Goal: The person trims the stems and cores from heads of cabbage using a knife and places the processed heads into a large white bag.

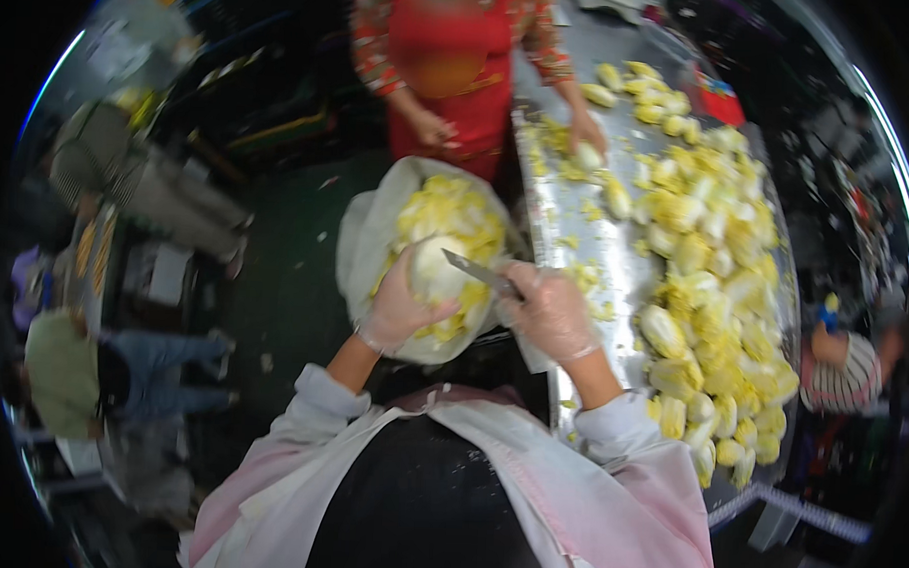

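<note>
My left hand [398,306], in a clear plastic glove, grips a pale napa cabbage [438,271] with its white base turned up. In my gloved right hand [547,310] is a knife [479,270], its blade pointing left, with the tip over the cabbage's base. Whether the blade touches the cabbage I cannot tell. Both hands are above a container lined with a whitish bag [362,232]. Loose yellow cabbage leaves [457,209] fill this bag.
A metal table [620,282] on the right bears a long heap of napa cabbages [697,210] and leaf scraps. Across from me stands a co-worker in a red apron [449,126], one hand on a cabbage [587,158]. Other people [151,363] are at the left, over a dark floor [291,226].
</note>
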